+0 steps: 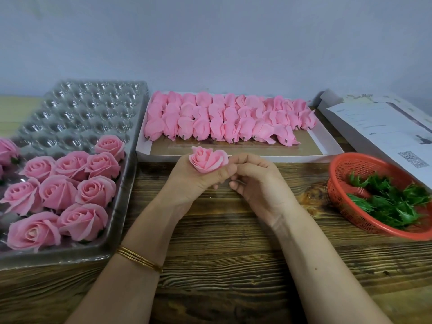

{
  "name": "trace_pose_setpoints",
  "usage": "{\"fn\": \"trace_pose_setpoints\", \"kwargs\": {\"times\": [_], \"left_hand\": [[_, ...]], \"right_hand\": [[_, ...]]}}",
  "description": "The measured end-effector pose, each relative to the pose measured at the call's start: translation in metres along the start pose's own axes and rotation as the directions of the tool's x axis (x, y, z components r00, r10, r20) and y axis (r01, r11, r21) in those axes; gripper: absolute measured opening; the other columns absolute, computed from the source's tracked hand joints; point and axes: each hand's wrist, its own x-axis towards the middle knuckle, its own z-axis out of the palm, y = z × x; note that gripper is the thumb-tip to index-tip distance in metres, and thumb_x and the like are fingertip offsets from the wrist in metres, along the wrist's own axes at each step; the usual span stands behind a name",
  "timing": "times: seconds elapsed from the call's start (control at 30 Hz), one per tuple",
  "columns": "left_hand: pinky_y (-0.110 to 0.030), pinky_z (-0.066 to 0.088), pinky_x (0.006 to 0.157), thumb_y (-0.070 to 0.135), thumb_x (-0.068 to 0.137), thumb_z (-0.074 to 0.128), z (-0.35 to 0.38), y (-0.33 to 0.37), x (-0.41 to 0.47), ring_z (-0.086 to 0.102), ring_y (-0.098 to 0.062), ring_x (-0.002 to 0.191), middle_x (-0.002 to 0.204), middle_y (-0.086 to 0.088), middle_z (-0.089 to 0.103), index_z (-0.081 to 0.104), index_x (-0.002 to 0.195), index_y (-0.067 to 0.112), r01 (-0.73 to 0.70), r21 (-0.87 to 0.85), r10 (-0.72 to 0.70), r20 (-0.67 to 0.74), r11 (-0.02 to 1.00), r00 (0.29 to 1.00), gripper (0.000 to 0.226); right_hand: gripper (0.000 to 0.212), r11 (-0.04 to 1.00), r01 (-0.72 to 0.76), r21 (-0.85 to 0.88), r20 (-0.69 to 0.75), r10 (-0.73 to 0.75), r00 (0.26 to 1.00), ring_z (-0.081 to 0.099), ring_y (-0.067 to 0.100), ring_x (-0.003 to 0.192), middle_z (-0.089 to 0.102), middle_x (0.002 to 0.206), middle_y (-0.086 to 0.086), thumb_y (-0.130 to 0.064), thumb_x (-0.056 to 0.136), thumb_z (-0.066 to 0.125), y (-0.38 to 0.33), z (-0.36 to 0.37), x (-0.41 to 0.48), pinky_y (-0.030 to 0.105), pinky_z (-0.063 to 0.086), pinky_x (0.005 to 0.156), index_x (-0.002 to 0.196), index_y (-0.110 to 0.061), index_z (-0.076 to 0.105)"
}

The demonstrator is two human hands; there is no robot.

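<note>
A pink artificial rose head is gripped from below by my left hand, above the middle of the wooden table. My right hand is beside it, fingers curled toward the flower's base and touching the left fingers; whether it pinches anything is hidden. A clear plastic cell tray on the left holds several finished pink roses in its near part. A white shallow box behind my hands holds rows of unopened pink buds. A red mesh basket at right holds green leafy calyxes.
Printed papers with a QR code lie on a box at the far right. A plain grey wall stands behind the table. More pink roses show at the left edge.
</note>
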Motion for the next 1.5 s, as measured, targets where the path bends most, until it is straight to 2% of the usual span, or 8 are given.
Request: {"fn": "trace_pose_setpoints", "kwargs": {"times": [0.2,0.43,0.67,0.97,1.07,1.2,1.33,1.5], "left_hand": [[-0.018,0.050,0.060,0.021,0.055,0.094,-0.0022,-0.0006,-0.0003,0.065,-0.005,0.069,0.075,0.001,0.073,0.080,0.080,0.029,0.006,0.029,-0.009,0.081,1.000,0.997,0.029],[-0.018,0.052,0.063,-0.001,0.071,0.083,-0.0022,-0.0028,0.0001,0.067,-0.004,0.073,0.073,0.008,0.070,0.076,0.071,0.028,-0.044,0.049,0.038,0.123,0.998,0.992,0.030],[-0.026,0.048,0.062,0.015,0.066,0.085,-0.0007,-0.0022,-0.0021,0.055,-0.023,0.080,0.085,-0.008,0.064,0.075,0.078,0.022,0.023,0.143,-0.057,0.237,0.990,0.970,0.017],[-0.033,0.051,0.075,0.015,0.067,0.086,-0.0032,-0.0008,-0.0026,0.064,-0.016,0.086,0.088,0.000,0.071,0.078,0.085,0.024,0.035,0.120,-0.066,0.263,0.992,0.962,0.022],[-0.043,0.048,0.078,0.023,0.059,0.088,-0.0015,-0.0026,-0.0031,0.057,-0.024,0.084,0.084,-0.009,0.065,0.077,0.086,0.020,0.023,0.111,-0.053,0.269,0.994,0.962,0.029],[-0.055,0.050,0.087,0.024,0.060,0.088,-0.0025,-0.0049,-0.0026,0.056,-0.036,0.089,0.092,-0.029,0.062,0.070,0.106,0.003,0.013,0.126,-0.052,0.308,0.992,0.950,0.054],[-0.033,0.051,0.070,0.022,0.063,0.088,-0.0053,-0.0046,-0.0013,0.057,-0.017,0.076,0.075,0.001,0.064,0.074,0.081,0.016,0.019,0.162,-0.069,0.308,0.987,0.949,0.024],[-0.065,0.048,0.096,0.026,0.059,0.089,-0.0023,-0.0014,-0.0031,0.059,-0.049,0.101,0.103,-0.027,0.066,0.070,0.105,0.002,0.023,0.140,-0.062,0.288,0.990,0.956,0.056]], "right_hand": [[0.025,0.999,0.031,0.027,0.099,-0.033,0.995,0.065,0.035,0.069,0.066,0.079,0.024,0.006,0.079,0.046,0.0018,0.0029,0.0005,0.031,0.057,0.066,0.080,0.002,0.071],[0.018,0.998,0.055,-0.011,-0.007,-0.055,0.998,0.055,0.013,0.068,0.060,0.075,0.012,-0.008,0.070,0.056,0.0033,-0.0008,0.0036,0.023,0.048,0.063,0.082,-0.004,0.068],[0.034,0.992,0.003,-0.129,0.046,0.003,0.999,0.068,0.038,0.097,0.071,0.101,0.023,-0.006,0.085,0.046,0.0052,0.0004,0.0053,0.053,0.057,0.080,0.107,0.001,0.071],[0.034,0.998,-0.020,-0.067,0.063,0.024,0.998,0.069,0.034,0.082,0.071,0.095,0.027,0.007,0.080,0.044,0.0030,0.0021,0.0031,0.042,0.059,0.064,0.102,0.005,0.069],[0.041,0.994,-0.023,-0.107,0.045,0.028,0.999,0.067,0.035,0.103,0.070,0.107,0.020,0.004,0.076,0.045,0.0029,0.0005,0.0059,0.049,0.056,0.084,0.107,-0.001,0.070],[0.040,0.990,-0.039,-0.136,0.112,0.054,0.992,0.068,0.032,0.095,0.072,0.097,0.019,-0.002,0.069,0.047,0.0009,0.0005,0.0054,0.042,0.056,0.074,0.099,-0.003,0.073],[0.018,0.993,-0.009,-0.115,0.106,0.021,0.994,0.059,0.036,0.084,0.065,0.089,0.024,0.001,0.078,0.054,0.0011,-0.0016,0.0046,0.049,0.050,0.074,0.087,-0.003,0.069],[0.029,0.993,-0.015,-0.120,0.164,0.035,0.986,0.067,0.033,0.091,0.071,0.096,0.020,-0.003,0.073,0.055,-0.0002,-0.0052,0.0065,0.046,0.055,0.079,0.096,-0.005,0.072]]}}
